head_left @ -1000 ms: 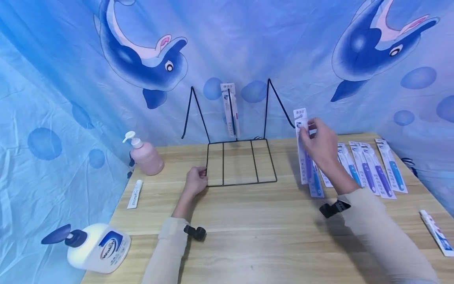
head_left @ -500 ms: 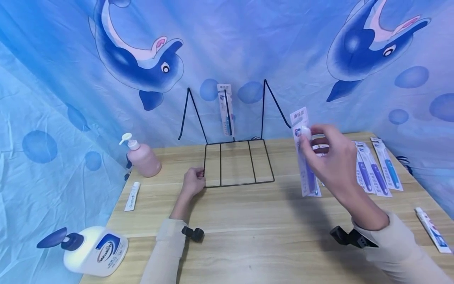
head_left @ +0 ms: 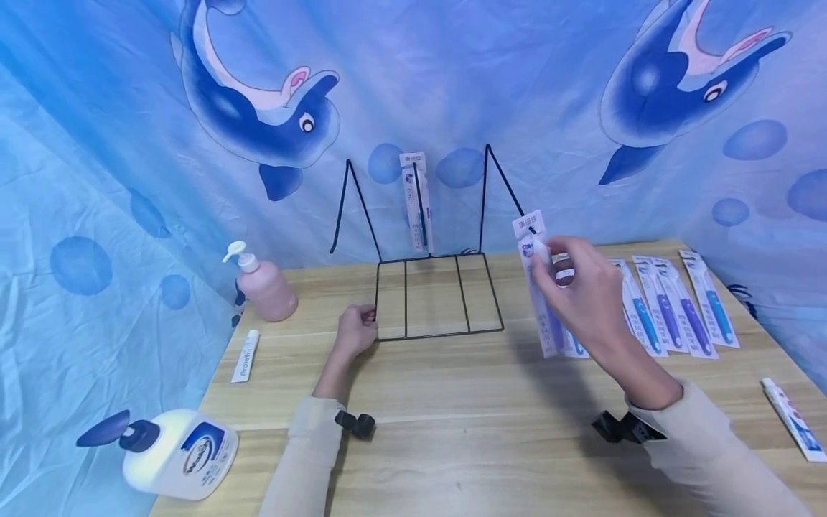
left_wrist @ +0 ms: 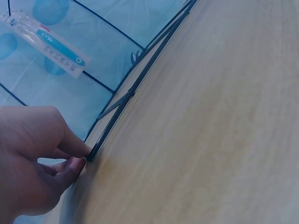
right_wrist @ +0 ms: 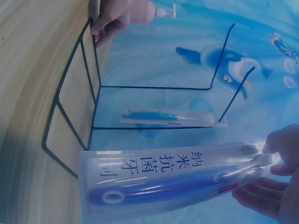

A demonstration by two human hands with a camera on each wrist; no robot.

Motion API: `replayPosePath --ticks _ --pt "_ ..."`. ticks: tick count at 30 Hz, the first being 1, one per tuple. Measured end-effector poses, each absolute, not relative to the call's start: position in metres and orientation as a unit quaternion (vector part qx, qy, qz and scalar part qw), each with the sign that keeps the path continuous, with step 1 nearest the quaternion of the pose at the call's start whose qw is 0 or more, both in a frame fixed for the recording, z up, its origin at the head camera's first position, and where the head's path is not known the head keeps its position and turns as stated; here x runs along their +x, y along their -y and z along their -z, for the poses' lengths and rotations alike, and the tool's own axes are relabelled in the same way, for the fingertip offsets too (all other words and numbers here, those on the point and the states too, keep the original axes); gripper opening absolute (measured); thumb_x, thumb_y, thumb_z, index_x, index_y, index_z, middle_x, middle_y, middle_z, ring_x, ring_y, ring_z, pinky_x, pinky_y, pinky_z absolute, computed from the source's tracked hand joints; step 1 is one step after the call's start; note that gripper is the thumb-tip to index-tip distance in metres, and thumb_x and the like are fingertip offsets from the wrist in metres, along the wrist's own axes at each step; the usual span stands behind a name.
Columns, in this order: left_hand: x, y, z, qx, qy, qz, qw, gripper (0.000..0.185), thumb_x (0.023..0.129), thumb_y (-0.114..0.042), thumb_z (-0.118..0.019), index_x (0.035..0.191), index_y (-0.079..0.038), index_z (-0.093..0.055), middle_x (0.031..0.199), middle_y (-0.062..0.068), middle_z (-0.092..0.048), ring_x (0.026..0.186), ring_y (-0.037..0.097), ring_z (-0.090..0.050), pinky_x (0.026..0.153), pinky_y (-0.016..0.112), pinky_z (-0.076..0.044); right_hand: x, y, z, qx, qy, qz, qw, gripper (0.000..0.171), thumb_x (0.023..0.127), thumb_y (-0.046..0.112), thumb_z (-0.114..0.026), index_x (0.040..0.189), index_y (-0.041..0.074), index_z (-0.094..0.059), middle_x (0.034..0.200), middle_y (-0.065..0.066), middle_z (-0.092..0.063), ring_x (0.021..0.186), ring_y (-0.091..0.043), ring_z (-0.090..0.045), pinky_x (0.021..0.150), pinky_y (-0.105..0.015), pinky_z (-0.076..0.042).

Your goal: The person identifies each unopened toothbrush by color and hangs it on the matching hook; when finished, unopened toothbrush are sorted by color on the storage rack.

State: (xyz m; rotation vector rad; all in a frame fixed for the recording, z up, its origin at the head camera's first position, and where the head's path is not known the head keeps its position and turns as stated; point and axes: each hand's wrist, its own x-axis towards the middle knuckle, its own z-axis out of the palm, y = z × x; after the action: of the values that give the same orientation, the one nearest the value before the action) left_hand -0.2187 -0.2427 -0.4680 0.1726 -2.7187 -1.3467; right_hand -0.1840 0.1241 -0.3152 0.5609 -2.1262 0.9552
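We're seeing the right hand pinching a packaged toothbrush up by its top, wrist cocked, left hand pinching, looks like, the wire rack corner, forearm lying flat on the table

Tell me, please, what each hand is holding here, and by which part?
The right hand pinches a packaged toothbrush near the top of its card. The left hand grips the wire rack at the front left corner of its base.

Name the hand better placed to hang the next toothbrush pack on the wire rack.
Right. The right hand already pinches a toothbrush pack lifted beside the wire rack; the left hand grips the rack's front corner.
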Motion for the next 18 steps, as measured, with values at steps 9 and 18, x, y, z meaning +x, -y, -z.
replayPosePath --ticks 9,18 --pt "-0.222 0.244 0.469 0.042 0.897 0.436 0.059 0.045 0.078 0.011 -0.053 0.122 0.015 -0.061 0.093 0.017 -0.065 0.086 0.026 -0.061 0.074 0.028 -0.053 -0.236 -0.105 0.329 0.208 0.827 -0.395 0.341 0.023 0.095 0.011 -0.062 0.108 -0.007 -0.056 0.097 -0.019 -0.058 0.079 -0.028 -0.064 0.057 -0.028 -0.057" --pt "-0.222 0.246 0.472 0.051 0.894 0.441 0.055 0.044 0.08 0.011 -0.055 0.124 0.014 -0.06 0.095 0.017 -0.066 0.085 0.024 -0.061 0.076 0.029 -0.054 -0.309 -0.082 0.329 0.232 0.806 -0.395 0.375 0.018 0.096 0.013 -0.057 0.096 -0.005 -0.051 0.086 -0.018 -0.049 0.074 -0.028 -0.047 0.057 -0.03 -0.04"
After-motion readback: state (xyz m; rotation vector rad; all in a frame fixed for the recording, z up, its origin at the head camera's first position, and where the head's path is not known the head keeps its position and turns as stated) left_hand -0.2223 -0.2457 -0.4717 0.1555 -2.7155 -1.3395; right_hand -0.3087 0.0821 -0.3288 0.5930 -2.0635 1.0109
